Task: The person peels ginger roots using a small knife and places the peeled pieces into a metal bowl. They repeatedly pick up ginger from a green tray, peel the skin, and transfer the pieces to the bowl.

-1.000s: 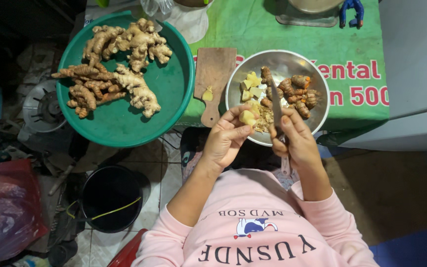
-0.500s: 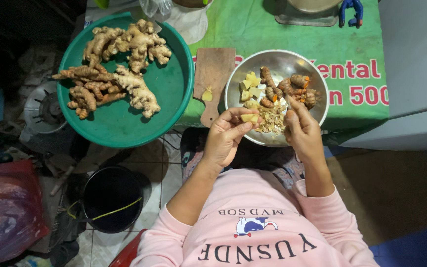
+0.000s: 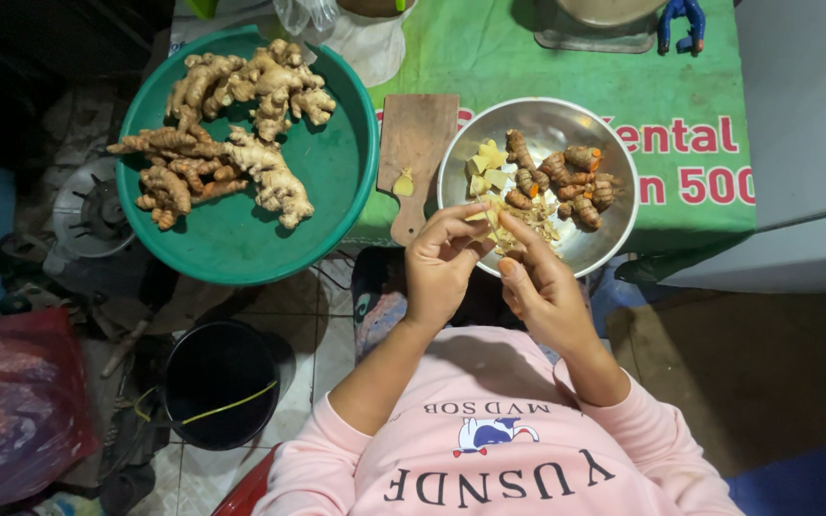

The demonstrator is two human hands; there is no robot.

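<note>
My left hand [image 3: 442,272] pinches a pale peeled ginger piece [image 3: 483,220] over the near rim of a round metal bowl [image 3: 614,225]. My right hand [image 3: 542,291] is beside it, with its forefinger and thumb on the same piece. No blade shows in that hand. The bowl holds several turmeric roots [image 3: 566,177], pale cut chunks [image 3: 488,162] and peelings. A small wooden cutting board [image 3: 418,143] with one yellow scrap lies left of the bowl.
A large green basin [image 3: 241,253] of raw ginger roots [image 3: 227,134] sits at the left on the green-covered table [image 3: 489,48]. A black bucket [image 3: 217,382], a stove burner [image 3: 93,205] and a red bag [image 3: 11,401] are on the floor to the left.
My right hand came down from over the bowl and closed in on the piece held by my left hand. The thin dark blade seen a second ago is out of sight.
</note>
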